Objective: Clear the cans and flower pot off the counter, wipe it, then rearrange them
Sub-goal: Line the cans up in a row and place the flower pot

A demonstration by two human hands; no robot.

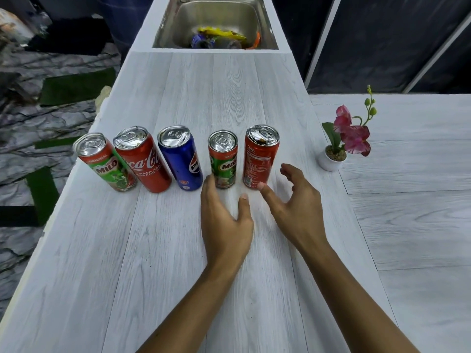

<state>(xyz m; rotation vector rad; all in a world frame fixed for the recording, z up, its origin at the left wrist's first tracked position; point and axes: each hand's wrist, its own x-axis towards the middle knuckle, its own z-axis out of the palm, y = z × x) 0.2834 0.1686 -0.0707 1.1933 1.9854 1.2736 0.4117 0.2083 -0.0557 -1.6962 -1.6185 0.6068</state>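
Just the head view here, looking down along a pale wood-grain surface [153, 250]. Five cans stand upright in a row across it, none of them touching. From the left: the left Milo can [105, 161] close to the surface's left edge, a Coca-Cola can [142, 159], a blue can [179, 157], the right Milo can [223, 159], and a right red can [260, 156] with its label text facing the camera.

The flower pot [331, 159] is off to the right, well apart from the row. It's a little white pot with a pink orchid and a stem of green buds.

Both arms reach in from the bottom. The left hand [224, 220] is flat and relaxed, fingers straight and pointing at the base of the right Milo can, thumb sticking out to the side. Its fingertips are right at the can's lower left, but I can't tell if they actually touch. The right hand [293, 202] is spread wide with loosely curved fingers, holding nothing, thumb tip just at the foot of the right red can.

At the far end there's a steel sink [216, 21] with some colourful wrappers piled in it.
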